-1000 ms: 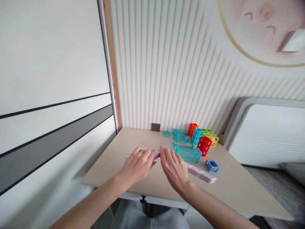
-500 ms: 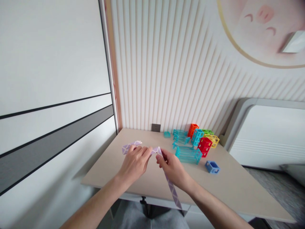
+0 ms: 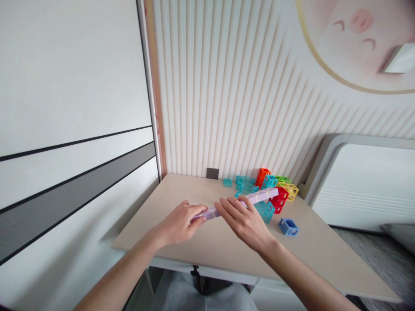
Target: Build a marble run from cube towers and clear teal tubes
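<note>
A purple and white snake puzzle point(image 3: 259, 196) is held up over the table between both hands. Its visible right part runs straight, tilted up toward the right. My left hand point(image 3: 181, 222) pinches the lower left end with thumb and fingers. Further along, my right hand point(image 3: 243, 220) is wrapped over the middle of the snake, its fingers hiding that stretch. The snake's right end sticks out past my right hand, in front of the teal and red blocks.
Toward the back right of the table point(image 3: 145, 216) stand teal see-through pieces point(image 3: 266, 211), a red block point(image 3: 279, 199), an orange block point(image 3: 262, 176) and a yellow frame point(image 3: 292, 191). A blue block point(image 3: 288, 226) lies nearer. A wall socket point(image 3: 212, 173) sits behind.
The snake puzzle went from bent, with a tail hanging down below my right hand, to a straight bar pointing up right. Both hands have shifted their grip along it.
</note>
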`<state>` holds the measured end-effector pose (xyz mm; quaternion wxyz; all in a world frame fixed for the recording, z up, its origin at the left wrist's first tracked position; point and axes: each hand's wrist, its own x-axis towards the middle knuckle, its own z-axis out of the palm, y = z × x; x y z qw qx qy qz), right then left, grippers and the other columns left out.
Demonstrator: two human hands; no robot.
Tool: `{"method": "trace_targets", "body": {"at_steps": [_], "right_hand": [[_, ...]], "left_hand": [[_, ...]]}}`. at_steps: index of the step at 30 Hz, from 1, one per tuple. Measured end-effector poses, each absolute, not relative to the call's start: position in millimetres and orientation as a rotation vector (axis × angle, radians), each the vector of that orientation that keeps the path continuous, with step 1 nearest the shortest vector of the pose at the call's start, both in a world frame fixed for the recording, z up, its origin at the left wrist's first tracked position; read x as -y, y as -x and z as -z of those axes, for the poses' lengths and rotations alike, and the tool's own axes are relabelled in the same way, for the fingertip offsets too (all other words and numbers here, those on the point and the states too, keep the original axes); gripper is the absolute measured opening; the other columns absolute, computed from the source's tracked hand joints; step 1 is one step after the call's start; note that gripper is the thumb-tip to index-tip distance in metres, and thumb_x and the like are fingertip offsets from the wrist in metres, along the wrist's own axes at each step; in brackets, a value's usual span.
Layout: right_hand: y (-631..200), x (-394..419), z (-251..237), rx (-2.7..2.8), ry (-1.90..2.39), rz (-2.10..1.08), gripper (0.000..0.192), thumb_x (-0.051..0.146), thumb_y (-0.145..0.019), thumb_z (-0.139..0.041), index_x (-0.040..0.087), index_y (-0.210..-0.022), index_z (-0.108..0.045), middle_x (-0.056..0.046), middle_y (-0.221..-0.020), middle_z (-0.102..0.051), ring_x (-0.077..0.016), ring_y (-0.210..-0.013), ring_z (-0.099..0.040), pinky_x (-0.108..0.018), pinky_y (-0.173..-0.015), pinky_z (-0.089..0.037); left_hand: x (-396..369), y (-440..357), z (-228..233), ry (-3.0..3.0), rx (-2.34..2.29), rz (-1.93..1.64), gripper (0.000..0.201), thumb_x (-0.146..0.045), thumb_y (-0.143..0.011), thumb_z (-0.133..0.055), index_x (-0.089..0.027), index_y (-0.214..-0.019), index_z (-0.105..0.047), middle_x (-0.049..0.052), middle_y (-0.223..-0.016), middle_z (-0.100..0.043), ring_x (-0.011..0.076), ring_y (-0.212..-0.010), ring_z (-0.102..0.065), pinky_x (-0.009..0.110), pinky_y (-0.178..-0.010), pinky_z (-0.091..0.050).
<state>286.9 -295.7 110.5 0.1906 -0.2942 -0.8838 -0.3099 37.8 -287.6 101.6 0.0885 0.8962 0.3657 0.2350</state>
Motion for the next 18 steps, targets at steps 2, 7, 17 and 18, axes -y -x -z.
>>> {"method": "trace_targets", "body": {"at_steps": [2, 7, 17, 18], "right_hand": [[-286.0, 295.3, -108.5, 2.495, 0.760, 0.912, 0.034, 0.011, -0.105, -0.036, 0.011, -0.133, -0.056, -0.013, -0.127, -0.068, -0.0266, -0.113, -0.058, -0.046, -0.095, -0.040], [-275.4, 298.1, -99.1, 2.543, 0.815, 0.839, 0.036, 0.015, -0.103, -0.046, 0.009, -0.139, -0.050, -0.013, -0.115, -0.070, -0.0266, -0.097, -0.063, -0.042, -0.082, -0.044], [-292.8, 299.7, -113.6, 2.386, 1.287, -0.271, 0.019, 0.030, -0.106, -0.042, 0.020, -0.111, -0.057, -0.004, -0.091, -0.069, -0.0186, -0.077, -0.065, -0.029, -0.065, -0.042], [-293.0, 300.4, -115.4, 2.353, 1.284, -0.402, 0.021, 0.034, -0.106, -0.041, 0.020, -0.109, -0.057, -0.003, -0.087, -0.068, -0.0178, -0.075, -0.064, -0.028, -0.063, -0.042]], "left_hand": [[286.9, -38.4, -104.9, -2.639, -1.082, -0.669, 0.020, -0.024, -0.100, -0.048, -0.021, -0.112, -0.065, 0.004, -0.094, -0.076, 0.0213, -0.084, -0.069, 0.030, -0.079, -0.043], [288.4, -47.5, -109.9, -2.451, -0.999, -0.681, 0.022, -0.028, -0.100, -0.048, -0.020, -0.100, -0.069, 0.004, -0.089, -0.075, 0.0183, -0.078, -0.068, 0.026, -0.072, -0.045], [285.6, -21.7, -101.8, -1.994, -1.146, -0.981, 0.037, -0.037, -0.084, -0.073, -0.023, -0.117, -0.064, 0.005, -0.110, -0.072, 0.0226, -0.099, -0.068, 0.029, -0.084, -0.050], [285.9, -22.5, -99.6, -1.955, -1.130, -0.997, 0.032, -0.036, -0.087, -0.070, -0.023, -0.115, -0.063, 0.004, -0.106, -0.072, 0.0215, -0.095, -0.067, 0.028, -0.081, -0.050]]}}
